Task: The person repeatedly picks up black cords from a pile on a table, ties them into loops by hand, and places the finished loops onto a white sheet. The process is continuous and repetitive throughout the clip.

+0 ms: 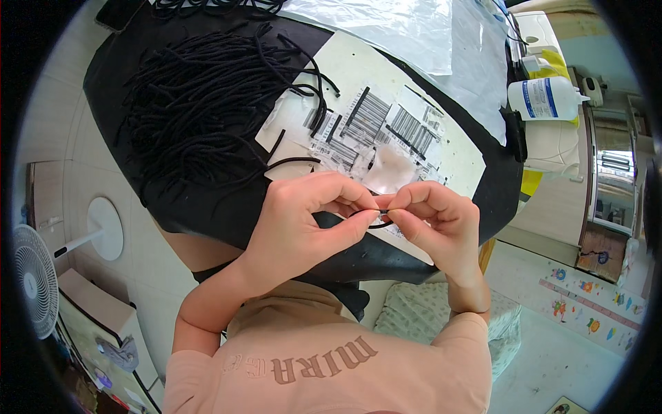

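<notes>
Between my two hands is a thin black cord (381,225), bent into a loop. My left hand (315,217) pinches one part of it between thumb and forefinger. Right beside it, my right hand (437,222) pinches the cord the same way, so the fingertips almost meet. Both hands hover over the near edge of a pale board (460,160) that bears stuck-on labels with printed codes. A small whitish translucent patch (391,168) lies on the board just beyond my fingers. To the left spreads a big pile of cut black cords (201,98), some ends reaching onto the board.
Clear plastic bags (393,31) cover the table's far side. A white squeeze bottle (545,98) lies at the right, close to a white container (551,142). More black cord (217,6) and a phone (120,13) sit at the far left. A white fan (33,282) stands left of the black-covered table (207,220).
</notes>
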`<action>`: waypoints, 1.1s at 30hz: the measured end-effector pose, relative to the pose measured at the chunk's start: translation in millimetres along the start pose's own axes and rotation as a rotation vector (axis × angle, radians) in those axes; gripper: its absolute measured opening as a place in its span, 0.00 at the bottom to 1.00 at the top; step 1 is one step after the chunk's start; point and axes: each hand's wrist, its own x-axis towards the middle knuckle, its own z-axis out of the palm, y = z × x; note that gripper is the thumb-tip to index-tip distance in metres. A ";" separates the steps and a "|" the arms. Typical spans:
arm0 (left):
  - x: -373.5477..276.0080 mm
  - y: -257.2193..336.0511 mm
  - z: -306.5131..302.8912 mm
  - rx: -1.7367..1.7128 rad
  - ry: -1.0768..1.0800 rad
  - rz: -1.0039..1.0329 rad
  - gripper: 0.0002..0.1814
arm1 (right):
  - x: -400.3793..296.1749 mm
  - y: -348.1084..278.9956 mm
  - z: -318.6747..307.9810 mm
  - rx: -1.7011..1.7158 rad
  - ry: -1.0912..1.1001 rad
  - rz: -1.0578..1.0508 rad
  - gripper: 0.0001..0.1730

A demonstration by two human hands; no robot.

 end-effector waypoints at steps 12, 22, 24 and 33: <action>-0.1 -2.4 -0.4 0.007 -0.010 0.005 0.05 | -0.4 -2.3 0.0 -0.057 -0.018 -0.016 0.05; 0.5 -2.2 -0.6 0.025 -0.004 0.012 0.06 | -2.4 1.1 5.0 -0.003 -0.014 -0.008 0.06; 0.6 -2.9 -0.5 0.019 0.000 0.013 0.06 | -2.8 2.8 7.1 0.032 -0.003 -0.002 0.07; 0.3 -1.7 -1.1 0.014 0.001 0.003 0.06 | -5.3 6.4 9.9 0.094 0.010 0.020 0.09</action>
